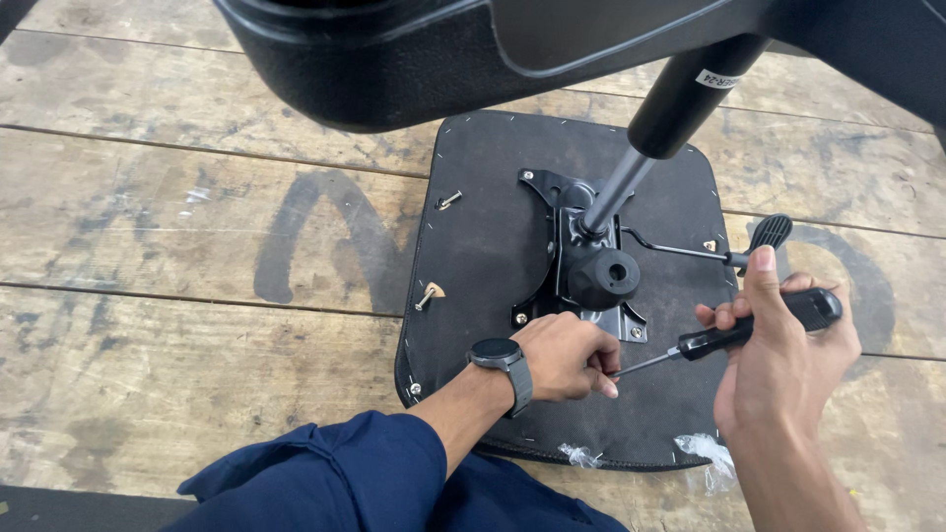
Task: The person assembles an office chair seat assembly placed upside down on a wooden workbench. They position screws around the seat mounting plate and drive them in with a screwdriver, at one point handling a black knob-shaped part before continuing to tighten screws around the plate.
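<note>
A black chair seat lies upside down on a wooden table, with a black metal mechanism plate and a gas cylinder fixed to its middle. My right hand grips a black-handled screwdriver, whose metal shaft points left toward the plate's near corner. My left hand, with a dark watch on the wrist, is closed around the screwdriver's tip beside that corner. A black adjustment lever sticks out to the right.
Two loose bolts lie on the seat's left side. Scraps of clear plastic sit at the seat's near edge. A black chair part hangs overhead at the top. Worn wooden planks surround the seat.
</note>
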